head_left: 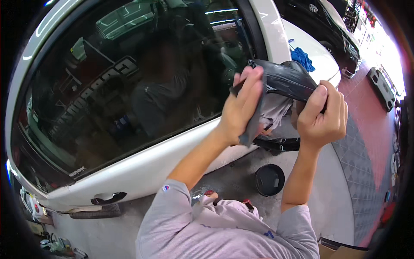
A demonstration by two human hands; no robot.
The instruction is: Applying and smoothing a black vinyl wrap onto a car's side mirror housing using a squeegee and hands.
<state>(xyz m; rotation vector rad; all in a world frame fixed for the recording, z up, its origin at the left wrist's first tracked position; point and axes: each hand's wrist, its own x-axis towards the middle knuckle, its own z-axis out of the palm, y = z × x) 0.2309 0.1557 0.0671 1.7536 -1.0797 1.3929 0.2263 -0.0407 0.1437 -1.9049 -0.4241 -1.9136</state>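
Observation:
A sheet of dark grey, glossy film [286, 80] is pulled taut over the top of a car's side mirror, creased along its length. My right hand [321, 114] is closed in a fist on its right end. My left hand [243, 103] holds the film's other side near the window, its fingers pointing up and slightly blurred; its thumb is hidden. A loose flap of the film hangs down past the left wrist. Below the film, the mirror glass [276, 110] reflects grey cloth, above the black lower edge of the mirror housing [282, 144].
The white car door [142, 168] with its dark window [108, 95] fills the left side. A black bucket [269, 179] stands on the floor below my hands. A blue cloth [302, 59] lies on the white bodywork. Farther off are a black car [319, 26] and a loose bumper-like part [381, 88].

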